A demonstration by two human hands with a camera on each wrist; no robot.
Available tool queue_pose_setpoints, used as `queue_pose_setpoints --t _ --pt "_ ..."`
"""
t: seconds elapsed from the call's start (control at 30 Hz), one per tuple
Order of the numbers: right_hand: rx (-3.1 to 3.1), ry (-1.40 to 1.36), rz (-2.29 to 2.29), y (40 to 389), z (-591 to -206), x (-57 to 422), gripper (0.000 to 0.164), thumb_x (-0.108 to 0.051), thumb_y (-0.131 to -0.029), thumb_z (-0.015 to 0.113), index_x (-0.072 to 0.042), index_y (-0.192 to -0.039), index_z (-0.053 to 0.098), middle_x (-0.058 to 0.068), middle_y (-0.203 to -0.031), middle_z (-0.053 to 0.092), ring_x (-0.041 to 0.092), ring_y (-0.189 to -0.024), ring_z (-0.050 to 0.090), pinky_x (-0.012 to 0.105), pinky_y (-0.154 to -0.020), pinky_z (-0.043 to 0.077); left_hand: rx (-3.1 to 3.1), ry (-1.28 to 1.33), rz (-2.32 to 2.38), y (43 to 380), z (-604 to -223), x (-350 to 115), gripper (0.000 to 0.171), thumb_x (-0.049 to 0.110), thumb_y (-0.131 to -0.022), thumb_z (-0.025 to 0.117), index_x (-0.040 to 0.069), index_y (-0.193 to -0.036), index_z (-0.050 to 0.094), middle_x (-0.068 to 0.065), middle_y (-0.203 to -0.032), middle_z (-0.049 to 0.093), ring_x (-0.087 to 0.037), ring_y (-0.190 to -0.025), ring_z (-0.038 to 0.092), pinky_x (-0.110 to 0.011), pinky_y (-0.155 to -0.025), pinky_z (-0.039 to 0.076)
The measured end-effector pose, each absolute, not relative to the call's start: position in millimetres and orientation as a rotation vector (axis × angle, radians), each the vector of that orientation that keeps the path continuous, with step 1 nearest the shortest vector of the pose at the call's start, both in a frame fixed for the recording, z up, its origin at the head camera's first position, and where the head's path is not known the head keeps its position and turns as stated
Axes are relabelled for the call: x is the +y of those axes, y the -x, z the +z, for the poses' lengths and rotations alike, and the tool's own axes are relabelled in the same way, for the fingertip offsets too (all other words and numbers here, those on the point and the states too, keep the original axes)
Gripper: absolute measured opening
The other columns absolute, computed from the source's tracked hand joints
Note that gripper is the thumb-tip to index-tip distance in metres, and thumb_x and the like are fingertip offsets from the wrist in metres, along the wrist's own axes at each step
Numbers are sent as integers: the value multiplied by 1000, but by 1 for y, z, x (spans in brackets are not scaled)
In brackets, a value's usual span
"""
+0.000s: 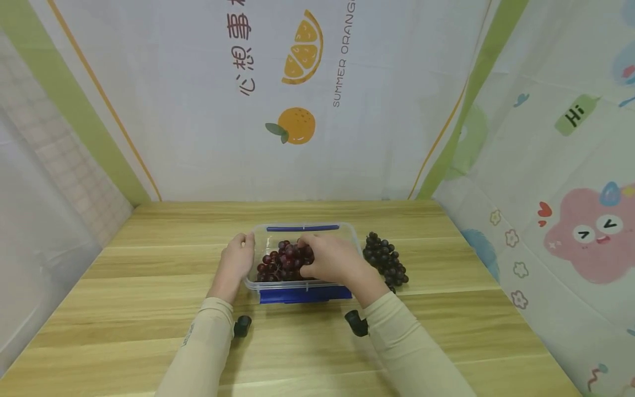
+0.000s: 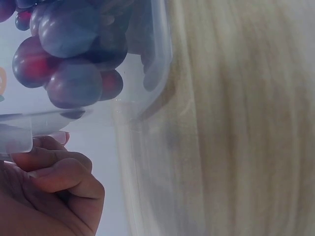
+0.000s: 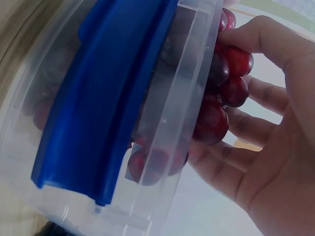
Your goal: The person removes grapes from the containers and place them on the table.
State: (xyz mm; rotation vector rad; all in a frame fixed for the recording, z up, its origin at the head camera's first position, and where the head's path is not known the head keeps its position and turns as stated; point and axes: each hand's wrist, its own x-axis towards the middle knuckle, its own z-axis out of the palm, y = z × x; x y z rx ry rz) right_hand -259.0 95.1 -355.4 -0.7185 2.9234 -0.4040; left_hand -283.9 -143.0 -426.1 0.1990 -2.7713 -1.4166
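Note:
A clear plastic food container (image 1: 302,286) with blue clip latches stands on the wooden table. Inside it lies a bunch of red grapes (image 1: 285,262), dark red and shiny. My right hand (image 1: 329,259) reaches over the front rim and grips the bunch from the right. Its thumb and fingers lie round several grapes (image 3: 211,120) in the right wrist view. At the left end of the container, my left hand (image 1: 238,256) holds the rim, and its bent fingers (image 2: 64,172) show beside the clear edge in the left wrist view.
A bunch of black grapes (image 1: 384,259) lies on the table (image 1: 446,314) just right of the container. Small black fittings (image 1: 242,326) show beside both forearms. A printed white cloth (image 1: 208,149) hangs behind the table, and another (image 1: 545,182) covers the right side.

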Motion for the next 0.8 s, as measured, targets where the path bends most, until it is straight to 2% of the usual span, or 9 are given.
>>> queue_pose_setpoints --t 0.17,0.33,0.5,0.67,0.8 --pt "2927 703 -425 259 -355 95 49 -29 -94 80 -18 -139 65 2 -130 74 12 -84 63 33 -76 55 -2776 -194 -1425 284 -427 -143 59 42 -116 28 -4 -141 53 -33 -138 61 -52 -133 56 -67 -115 44" --pt "2913 676 -433 258 -353 95 50 -28 -93 80 -15 -139 65 3 -132 74 13 -88 64 34 -81 57 -2780 -198 -1431 284 -429 -144 61 43 -115 27 -5 -144 51 -34 -142 58 -54 -136 54 -67 -116 43" --pt "2871 658 -446 258 -351 97 50 -29 -93 82 -13 -137 64 5 -126 74 15 -96 67 37 -87 59 -2788 -209 -1439 286 -430 -145 64 45 -115 26 -4 -148 48 -35 -148 56 -55 -140 51 -68 -119 41" --pt "2831 675 -451 259 -351 102 53 -26 -90 84 -13 -137 62 4 -126 72 17 -105 67 38 -91 59 -2785 -211 -1441 286 -430 -144 64 45 -115 26 -4 -149 47 -34 -145 57 -55 -138 53 -68 -118 42" --pt "2820 705 -458 260 -351 104 54 -23 -89 84 -14 -136 61 4 -126 71 17 -105 66 38 -91 59 -2780 -211 -1438 285 -429 -143 63 45 -115 27 -4 -148 49 -34 -143 59 -54 -136 55 -67 -116 43"
